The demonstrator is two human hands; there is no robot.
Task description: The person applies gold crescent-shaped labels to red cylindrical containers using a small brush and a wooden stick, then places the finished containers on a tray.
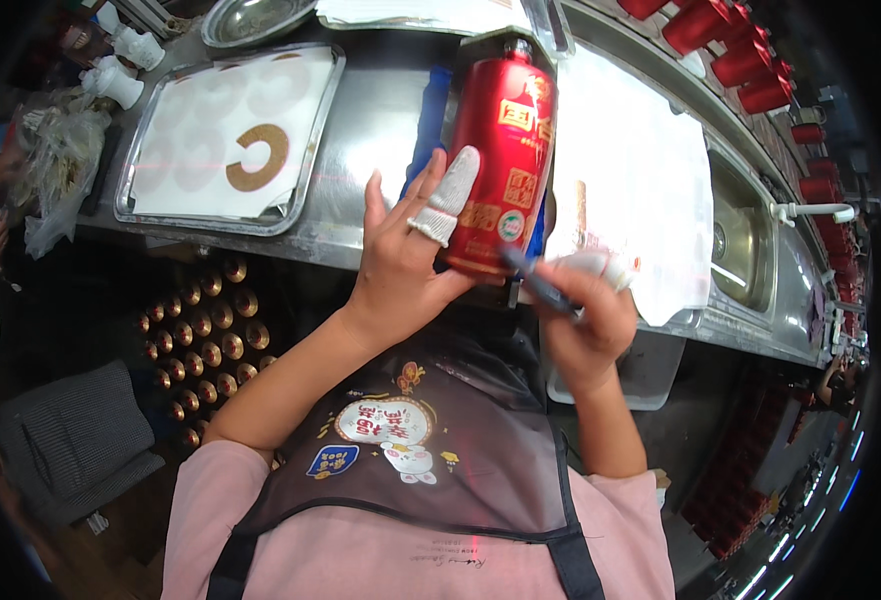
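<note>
A glossy red bottle point(503, 160) with gold markings and a dark cap lies on the bench in front of me, its base toward me. My left hand point(405, 240) steadies it from the left, with the covered index finger along its side and the thumb at its base. The other fingers stick out. In my right hand point(592, 310) is a dark grey pen-shaped tool point(545, 285), blurred by motion. Its tip meets the bottle near a round pale sticker point(511, 223) by the base. White covers wrap a finger on each hand.
To the left sits a metal tray point(305, 150) with white sheets and a gold C-shaped piece point(258, 158). White sheets point(630, 180) cover the right side, beside a sink point(735, 240) with a white tap point(815, 212). Several red bottles point(750, 60) stand beyond. Round gold-topped items point(210, 335) sit below the bench.
</note>
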